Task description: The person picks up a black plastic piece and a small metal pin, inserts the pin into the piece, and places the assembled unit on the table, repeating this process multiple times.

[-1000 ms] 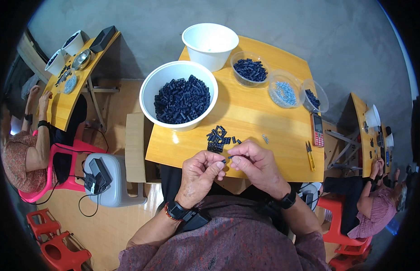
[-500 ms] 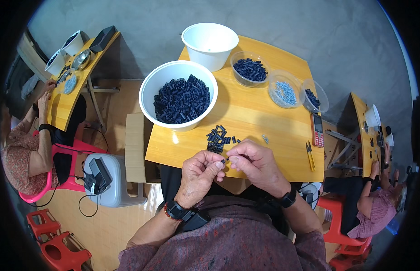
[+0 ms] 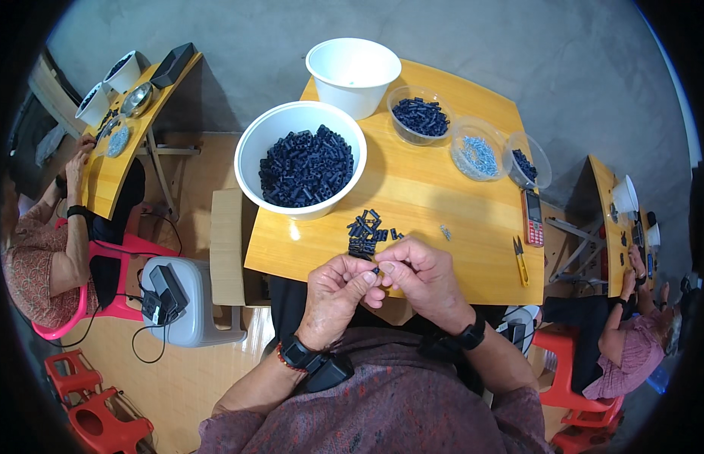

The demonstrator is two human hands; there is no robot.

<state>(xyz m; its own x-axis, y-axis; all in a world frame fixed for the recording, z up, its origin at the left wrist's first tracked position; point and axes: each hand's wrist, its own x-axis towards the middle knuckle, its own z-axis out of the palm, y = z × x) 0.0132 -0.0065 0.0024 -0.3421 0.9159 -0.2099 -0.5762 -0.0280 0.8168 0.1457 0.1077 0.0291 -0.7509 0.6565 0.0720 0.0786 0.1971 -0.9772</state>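
Note:
My left hand [image 3: 331, 296] is closed, pinching a small black plastic part [image 3: 376, 271] between thumb and fingertips. Right against it, my right hand [image 3: 426, 281] is also closed in a pinch; whatever sits in its fingertips is hidden. Both hands meet over the near edge of the yellow table [image 3: 442, 204]. Just beyond them lies a loose pile of black plastic parts [image 3: 365, 231], some lined up in a row. A few small silvery pieces [image 3: 446, 232] rest to the right of the pile.
A white tub [image 3: 238, 155] full of black parts stands left, another white tub [image 3: 352, 94] behind it. Clear bowls hold black parts [image 3: 420, 116], silvery pieces [image 3: 477, 155] and more black parts [image 3: 524, 166]. A phone [image 3: 533, 219] and yellow snips [image 3: 522, 265] lie right. Co-workers sit at both sides.
My right hand has moved slightly left and down, so its fingertips now touch those of my left hand at the black part. The right-hand co-worker's hand has shifted.

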